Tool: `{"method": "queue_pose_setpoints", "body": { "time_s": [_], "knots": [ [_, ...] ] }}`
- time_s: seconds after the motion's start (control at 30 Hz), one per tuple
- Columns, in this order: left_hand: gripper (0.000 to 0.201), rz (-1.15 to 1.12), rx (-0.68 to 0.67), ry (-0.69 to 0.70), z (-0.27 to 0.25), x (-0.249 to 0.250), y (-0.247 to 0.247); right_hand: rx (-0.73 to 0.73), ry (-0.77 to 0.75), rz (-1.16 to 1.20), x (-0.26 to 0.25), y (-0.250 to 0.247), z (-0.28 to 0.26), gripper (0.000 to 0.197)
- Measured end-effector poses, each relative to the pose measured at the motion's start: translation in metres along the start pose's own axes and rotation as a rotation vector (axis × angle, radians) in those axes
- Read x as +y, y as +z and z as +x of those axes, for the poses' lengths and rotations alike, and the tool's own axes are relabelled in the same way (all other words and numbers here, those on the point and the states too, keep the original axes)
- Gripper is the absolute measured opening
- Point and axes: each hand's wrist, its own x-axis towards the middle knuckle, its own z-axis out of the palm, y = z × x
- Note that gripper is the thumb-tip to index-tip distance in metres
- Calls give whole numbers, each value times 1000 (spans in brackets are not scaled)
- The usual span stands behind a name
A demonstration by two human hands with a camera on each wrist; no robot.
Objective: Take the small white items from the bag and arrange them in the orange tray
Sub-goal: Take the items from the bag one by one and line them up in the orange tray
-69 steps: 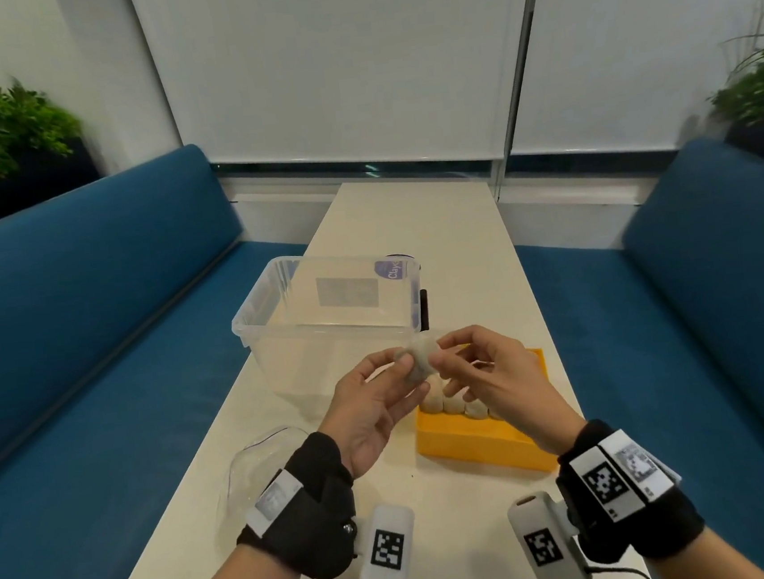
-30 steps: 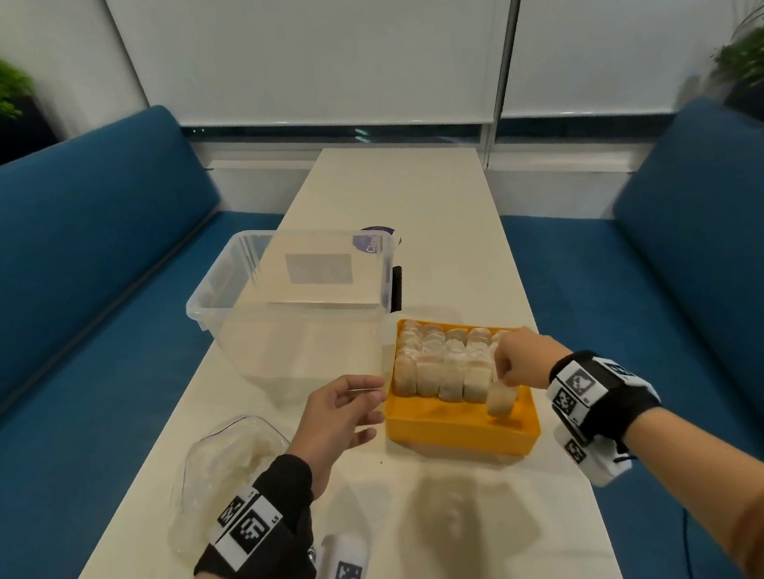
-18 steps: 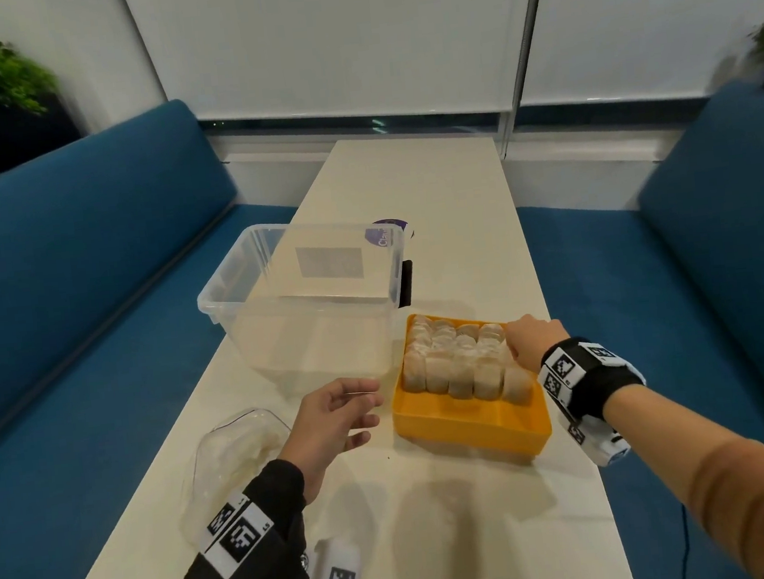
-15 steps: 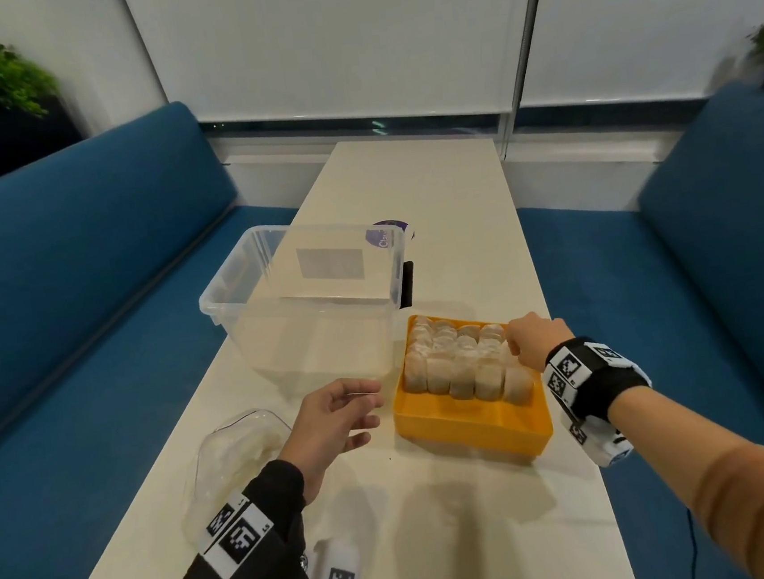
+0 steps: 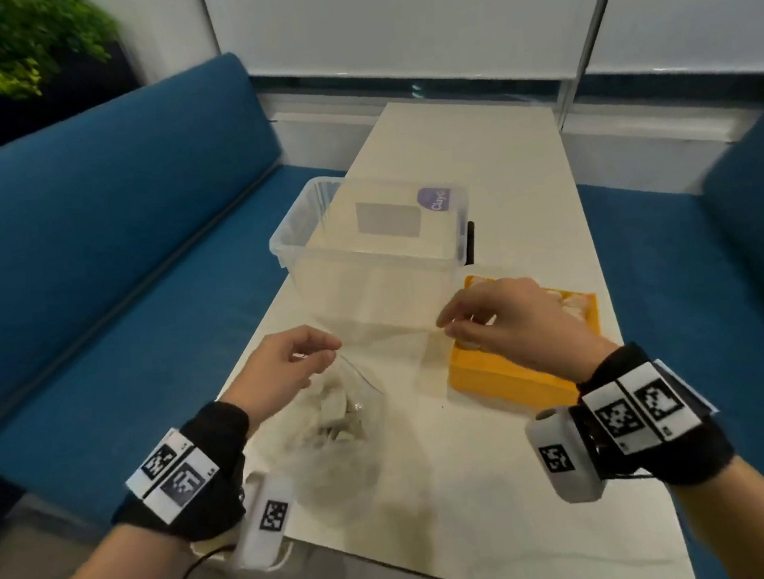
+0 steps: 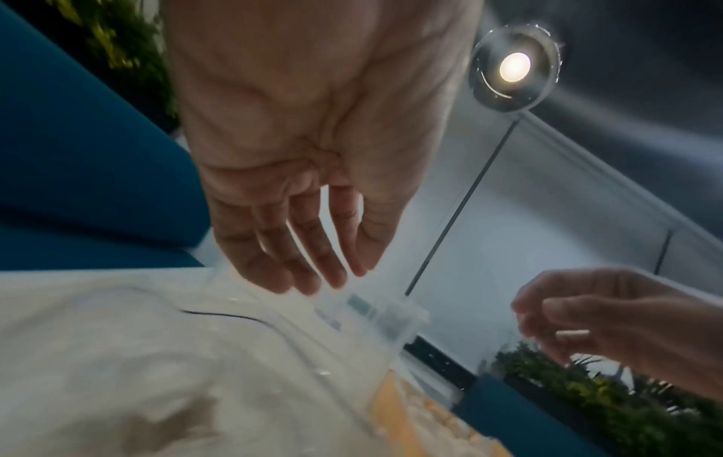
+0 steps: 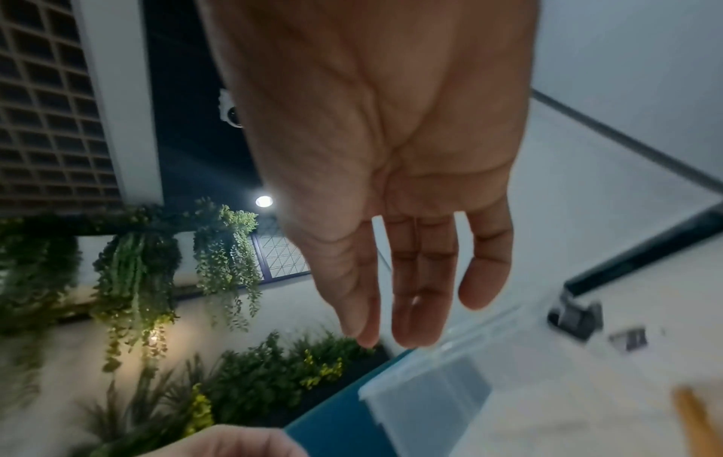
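The clear plastic bag [image 5: 340,461] stands on the table near its front left edge, with small white items [image 5: 336,410] inside. My left hand [image 5: 330,350] is just above the bag's mouth and pinches its rim between thumb and fingertips; in the left wrist view this hand [image 6: 344,278] hangs over the bag [image 6: 137,371]. My right hand [image 5: 453,324] hovers over the left end of the orange tray [image 5: 496,376], fingers relaxed and empty, as the right wrist view [image 7: 391,334] also shows. White items [image 5: 576,310] fill the tray's far side; the hand hides the others.
A large clear plastic box [image 5: 368,262] stands behind the bag and tray, with a black object [image 5: 471,243] at its right side. Blue sofas [image 5: 110,250] flank the narrow white table [image 5: 475,163]. The table's front edge runs just below my wrists.
My right hand has left the tray's right side and moved left over its near-left end, empty. My left hand has taken hold of the bag's rim. The view tilted down.
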Motion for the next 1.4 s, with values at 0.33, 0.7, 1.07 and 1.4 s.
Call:
{"method": "queue_pose_setpoints", "body": {
  "time_s": [0.33,0.7,1.07,1.4],
  "knots": [
    [11,371,213,-113,-20,-92,-12,-161,340,32,-30,163,14,24],
    [79,-11,-87,-175,-24,-111,5,-121,466,161,-31,209,6,68],
    [26,786,134,300,-16,-94,39,3,577,186,-24,236,6,70],
    [26,924,28,225,-1,-92,51,-9,585,182,-30,228,5,67]
  ]
}}
